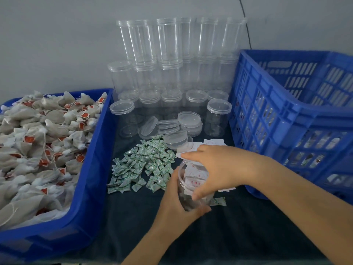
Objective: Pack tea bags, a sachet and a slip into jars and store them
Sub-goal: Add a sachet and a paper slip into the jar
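Dark cloth covers the bench (238, 236). Left hand (176, 205) grips the jar (193, 188); right hand (219, 169) fingers curl over its mouth, pressing the slip (196, 177). Pushing too hard could tip the jar or crumple the slip.

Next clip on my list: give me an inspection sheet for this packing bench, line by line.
Surface: dark cloth covers the table.
Job's things: open jar with a slip inside; tea bags fill the left bin; sachets heaped mid-table; loose slips behind the hands; lids piled; empty jars stacked by the wall.
Clutter: one sachet lies apart by the jar.
Hands: left hand grips the jar; right hand is over its mouth.
Cables: dark cable runs down the wall.
Surroundings: blue crate at right; grey wall.
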The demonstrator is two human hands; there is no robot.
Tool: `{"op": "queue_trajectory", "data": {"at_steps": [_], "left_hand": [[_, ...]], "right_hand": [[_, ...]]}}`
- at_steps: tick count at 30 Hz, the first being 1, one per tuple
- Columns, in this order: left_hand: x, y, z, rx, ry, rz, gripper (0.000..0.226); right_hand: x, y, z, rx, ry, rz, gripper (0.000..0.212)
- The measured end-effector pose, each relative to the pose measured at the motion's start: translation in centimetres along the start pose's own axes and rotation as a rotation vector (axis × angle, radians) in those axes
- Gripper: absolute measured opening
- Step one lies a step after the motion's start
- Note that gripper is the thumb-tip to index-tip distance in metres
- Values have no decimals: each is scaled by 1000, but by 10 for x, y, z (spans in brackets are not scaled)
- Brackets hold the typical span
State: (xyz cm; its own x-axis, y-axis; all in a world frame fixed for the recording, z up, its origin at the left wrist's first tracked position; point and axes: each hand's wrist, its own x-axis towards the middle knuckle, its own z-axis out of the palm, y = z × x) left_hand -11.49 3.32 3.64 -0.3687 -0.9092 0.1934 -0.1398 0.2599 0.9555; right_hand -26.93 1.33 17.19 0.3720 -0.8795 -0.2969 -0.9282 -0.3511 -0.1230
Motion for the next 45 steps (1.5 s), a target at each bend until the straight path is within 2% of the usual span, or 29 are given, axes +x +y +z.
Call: {"op": "queue_trajectory", "data": {"at_steps": [2, 7, 11, 14, 18, 21, 24, 28, 31, 34, 38, 45], "left_hand": [[2, 3, 4, -60, 45, 37, 87], [13, 9, 6, -103, 131, 97, 88], [39, 27, 16, -112, 131, 116, 88], [58, 36, 27, -82, 135, 115, 96], [83, 46, 46, -35, 77, 99, 82], [100, 59, 57, 5, 5, 125, 70], [112, 65, 65, 70, -25, 169, 65], [116, 60, 70, 155, -79, 184, 45], [116, 54, 71, 158, -60, 157, 42], [119, 50, 70, 105, -44, 118, 40], [125, 48, 73, 109, -41, 132, 40], [134, 60, 85, 101, -55, 180, 39]], "right_hand": [[6, -10, -11, -94, -38, -25, 97], [10, -16, -46, -162, -60, -54, 82], [-7, -3, -97, -161, 1, 0, 81], [-33, 14, -146, -54, 66, 83, 78], [-70, 41, -204, 166, 275, 212, 62], [-87, 82, -233, 276, 511, 305, 72], [-90, 138, -252, 279, 638, 496, 65], [-83, 206, -244, 221, 486, 778, 69], [-78, 248, -211, 167, 363, 891, 71], [-77, 282, -174, 108, 285, 911, 73], [-73, 309, -134, -132, 88, 889, 87], [-63, 336, -86, -189, -143, 842, 94]]}}
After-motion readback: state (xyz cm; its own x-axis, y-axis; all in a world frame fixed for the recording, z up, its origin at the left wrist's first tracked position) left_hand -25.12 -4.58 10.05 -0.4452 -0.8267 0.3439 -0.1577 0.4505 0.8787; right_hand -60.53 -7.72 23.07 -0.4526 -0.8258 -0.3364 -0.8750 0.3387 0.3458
